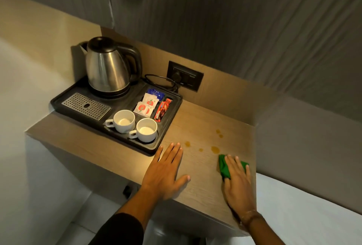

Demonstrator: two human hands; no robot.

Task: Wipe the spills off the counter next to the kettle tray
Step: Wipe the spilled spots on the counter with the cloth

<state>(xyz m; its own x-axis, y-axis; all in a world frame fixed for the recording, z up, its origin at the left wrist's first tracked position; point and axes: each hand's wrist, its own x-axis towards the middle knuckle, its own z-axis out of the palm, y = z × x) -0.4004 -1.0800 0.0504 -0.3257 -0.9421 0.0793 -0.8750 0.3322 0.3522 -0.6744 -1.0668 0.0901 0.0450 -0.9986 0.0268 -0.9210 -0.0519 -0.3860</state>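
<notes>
Several amber spills [215,149] dot the wooden counter [197,125] to the right of the black kettle tray [170,119]. My right hand [238,182] lies flat on a green cloth [224,167], pressing it onto the counter just below the largest spill. My left hand [166,172] rests flat on the counter with fingers spread, its fingertips beside the tray's front right corner. It holds nothing.
On the tray stand a steel kettle [106,66], two white cups [125,120], a metal drip grate [86,105] and sachets [147,104]. A wall socket [185,76] with the kettle's cord sits behind. A white bed [305,211] lies right of the counter.
</notes>
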